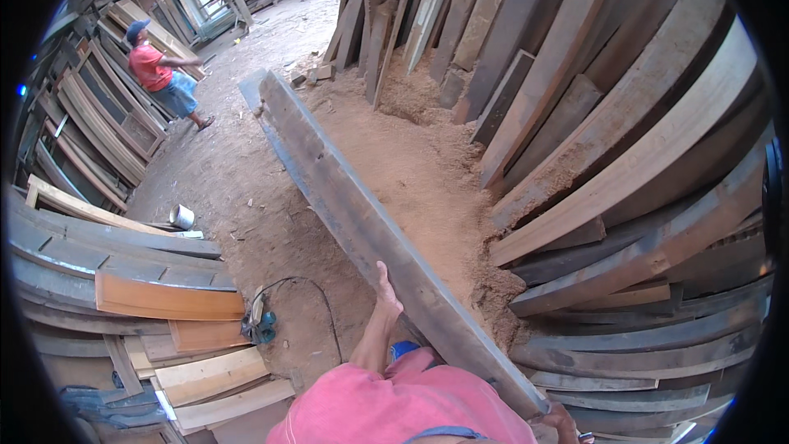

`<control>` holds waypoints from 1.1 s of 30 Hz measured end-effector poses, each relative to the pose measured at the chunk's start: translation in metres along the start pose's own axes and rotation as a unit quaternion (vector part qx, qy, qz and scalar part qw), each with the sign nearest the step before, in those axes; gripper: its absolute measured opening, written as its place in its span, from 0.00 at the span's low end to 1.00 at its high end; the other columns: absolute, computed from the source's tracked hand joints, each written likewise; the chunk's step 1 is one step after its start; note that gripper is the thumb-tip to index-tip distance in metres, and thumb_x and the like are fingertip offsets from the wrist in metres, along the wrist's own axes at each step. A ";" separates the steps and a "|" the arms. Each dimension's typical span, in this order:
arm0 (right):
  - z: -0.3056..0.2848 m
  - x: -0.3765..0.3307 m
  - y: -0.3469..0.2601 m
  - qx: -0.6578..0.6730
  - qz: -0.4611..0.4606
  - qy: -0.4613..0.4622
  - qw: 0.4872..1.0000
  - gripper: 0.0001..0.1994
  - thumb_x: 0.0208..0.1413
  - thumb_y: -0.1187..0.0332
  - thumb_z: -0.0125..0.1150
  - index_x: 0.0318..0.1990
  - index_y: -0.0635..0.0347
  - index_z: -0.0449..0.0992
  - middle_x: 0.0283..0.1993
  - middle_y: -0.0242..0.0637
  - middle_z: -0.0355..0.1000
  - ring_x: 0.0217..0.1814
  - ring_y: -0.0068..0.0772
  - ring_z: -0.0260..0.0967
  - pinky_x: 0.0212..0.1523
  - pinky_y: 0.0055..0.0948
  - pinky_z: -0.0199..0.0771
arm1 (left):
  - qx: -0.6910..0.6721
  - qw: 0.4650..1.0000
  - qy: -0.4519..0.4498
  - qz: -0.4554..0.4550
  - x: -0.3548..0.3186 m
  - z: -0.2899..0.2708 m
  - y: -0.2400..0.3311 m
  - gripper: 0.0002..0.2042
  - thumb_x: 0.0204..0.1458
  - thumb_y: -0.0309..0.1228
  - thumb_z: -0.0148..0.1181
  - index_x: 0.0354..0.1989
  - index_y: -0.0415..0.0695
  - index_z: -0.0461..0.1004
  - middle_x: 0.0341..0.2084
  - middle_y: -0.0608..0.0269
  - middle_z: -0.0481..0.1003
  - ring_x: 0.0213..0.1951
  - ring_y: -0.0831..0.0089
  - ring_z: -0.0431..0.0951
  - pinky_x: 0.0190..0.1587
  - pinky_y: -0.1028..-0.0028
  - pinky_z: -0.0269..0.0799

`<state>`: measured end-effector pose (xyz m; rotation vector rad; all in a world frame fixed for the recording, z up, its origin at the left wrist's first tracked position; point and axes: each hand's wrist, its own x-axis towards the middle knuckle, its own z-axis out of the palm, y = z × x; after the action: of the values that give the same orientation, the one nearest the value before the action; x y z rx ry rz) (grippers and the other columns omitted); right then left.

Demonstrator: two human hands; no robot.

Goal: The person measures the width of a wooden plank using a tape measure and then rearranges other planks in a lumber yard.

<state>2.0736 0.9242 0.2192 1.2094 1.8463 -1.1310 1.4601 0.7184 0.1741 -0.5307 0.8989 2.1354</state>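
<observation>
A long, thick, dark wooden plank [353,197] runs slantwise in front of my body, its far end up and to the left, its near end low at the right. My left hand [388,292] grips the plank's left edge near its middle; some of the fingers are hidden by the wood. At the near end my right hand [560,422] is wrapped round the plank's corner, partly cut off by the lower rim. A bluish-grey strip shows along the plank's far left side; whether it is a second board I cannot tell.
Tall boards [575,57] lean in a dense row on the right, with sawdust [427,173] at their feet. Stacked boards [173,296] lie on the left, beside a corded power tool [260,322] and a white bucket [182,216]. Another person [152,70] stands far left.
</observation>
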 end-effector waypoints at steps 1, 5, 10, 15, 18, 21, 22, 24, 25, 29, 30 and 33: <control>-0.007 -0.003 -0.028 -0.004 -0.004 -0.004 1.000 0.41 0.30 0.54 0.85 0.56 0.59 0.76 0.45 0.41 0.80 0.48 0.37 0.77 0.52 0.36 0.74 | 0.000 1.000 0.001 -0.001 0.005 -0.004 0.004 0.42 0.53 0.69 0.52 0.66 0.46 0.64 0.62 0.56 0.69 0.62 0.55 0.68 0.65 0.50 0.62; -0.030 0.002 -0.100 -0.017 -0.003 -0.049 0.999 0.41 0.35 0.51 0.82 0.58 0.61 0.75 0.48 0.39 0.79 0.50 0.33 0.75 0.52 0.35 0.72 | 0.039 0.998 0.025 0.032 0.024 -0.014 0.027 0.43 0.55 0.67 0.52 0.69 0.42 0.61 0.65 0.54 0.66 0.66 0.56 0.64 0.68 0.52 0.59; 0.010 0.100 -0.065 0.014 -0.024 -0.051 0.998 0.47 0.38 0.42 0.77 0.62 0.66 0.70 0.56 0.43 0.76 0.58 0.40 0.73 0.59 0.36 0.69 | 0.152 0.985 0.062 0.056 0.066 -0.013 0.074 0.40 0.60 0.56 0.57 0.69 0.35 0.57 0.66 0.48 0.64 0.66 0.55 0.65 0.68 0.52 0.59; 0.026 0.110 -0.160 0.117 -0.114 -0.116 0.980 0.35 0.48 0.48 0.73 0.59 0.64 0.75 0.55 0.41 0.77 0.56 0.33 0.71 0.58 0.34 0.68 | 0.224 0.953 0.180 0.095 0.101 -0.044 0.111 0.36 0.63 0.43 0.58 0.69 0.30 0.52 0.63 0.45 0.66 0.62 0.56 0.71 0.64 0.57 0.65; 0.060 0.162 -0.144 0.001 -0.114 -0.003 0.994 0.42 0.40 0.38 0.73 0.56 0.65 0.77 0.54 0.47 0.77 0.59 0.41 0.73 0.59 0.38 0.67 | 0.247 0.946 0.188 0.091 0.104 -0.024 0.114 0.35 0.62 0.40 0.60 0.70 0.33 0.51 0.61 0.47 0.69 0.59 0.59 0.73 0.61 0.61 0.68; 0.058 0.174 -0.185 0.068 -0.067 -0.070 0.993 0.41 0.40 0.38 0.73 0.55 0.64 0.78 0.50 0.48 0.79 0.54 0.41 0.75 0.56 0.38 0.70 | 0.318 0.910 0.180 0.196 0.090 -0.047 0.104 0.33 0.61 0.37 0.61 0.71 0.38 0.53 0.60 0.49 0.70 0.58 0.59 0.73 0.60 0.61 0.69; 0.052 0.164 -0.210 0.070 -0.068 -0.072 0.993 0.41 0.40 0.38 0.73 0.55 0.64 0.78 0.50 0.48 0.79 0.54 0.41 0.75 0.56 0.38 0.70 | 0.319 0.915 0.151 0.197 0.079 -0.054 0.095 0.32 0.61 0.36 0.61 0.70 0.40 0.55 0.59 0.50 0.70 0.58 0.59 0.73 0.60 0.61 0.69; 0.036 0.131 -0.261 0.049 -0.126 -0.080 0.988 0.33 0.50 0.44 0.70 0.53 0.66 0.79 0.45 0.44 0.80 0.47 0.31 0.75 0.51 0.34 0.73 | 0.301 0.930 0.125 0.169 0.058 -0.066 0.072 0.31 0.60 0.35 0.62 0.69 0.41 0.57 0.59 0.51 0.71 0.57 0.59 0.73 0.60 0.61 0.69; 0.033 0.127 -0.273 0.054 -0.122 -0.078 0.988 0.33 0.50 0.44 0.70 0.53 0.66 0.79 0.45 0.44 0.80 0.47 0.31 0.75 0.51 0.34 0.73 | 0.285 0.940 0.125 0.137 0.048 -0.064 0.053 0.30 0.60 0.35 0.63 0.68 0.41 0.58 0.59 0.51 0.71 0.57 0.59 0.73 0.61 0.60 0.69; 0.051 0.159 -0.258 0.068 -0.116 -0.087 0.987 0.36 0.47 0.40 0.71 0.54 0.64 0.79 0.48 0.44 0.79 0.50 0.35 0.76 0.52 0.36 0.72 | 0.214 0.971 0.106 0.026 0.015 -0.063 -0.011 0.32 0.58 0.36 0.65 0.67 0.40 0.59 0.59 0.52 0.70 0.57 0.59 0.73 0.62 0.60 0.69; 0.060 0.177 -0.249 0.070 -0.124 -0.094 0.985 0.35 0.49 0.41 0.70 0.53 0.64 0.79 0.48 0.43 0.79 0.50 0.34 0.75 0.52 0.35 0.72 | 0.215 0.971 0.100 0.024 0.017 -0.075 -0.022 0.32 0.57 0.36 0.66 0.66 0.40 0.59 0.60 0.52 0.70 0.58 0.59 0.73 0.62 0.59 0.69; 0.052 0.147 -0.272 0.072 -0.148 -0.107 0.980 0.36 0.49 0.37 0.67 0.51 0.64 0.80 0.46 0.44 0.79 0.49 0.34 0.75 0.51 0.35 0.72 | 0.250 0.964 0.084 0.041 0.026 -0.104 -0.023 0.30 0.56 0.37 0.68 0.63 0.38 0.64 0.57 0.53 0.72 0.55 0.59 0.75 0.59 0.60 0.71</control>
<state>1.7702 0.8761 0.1558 0.8641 1.8430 -1.5187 1.4695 0.6650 0.0788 -0.4202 1.5196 1.8509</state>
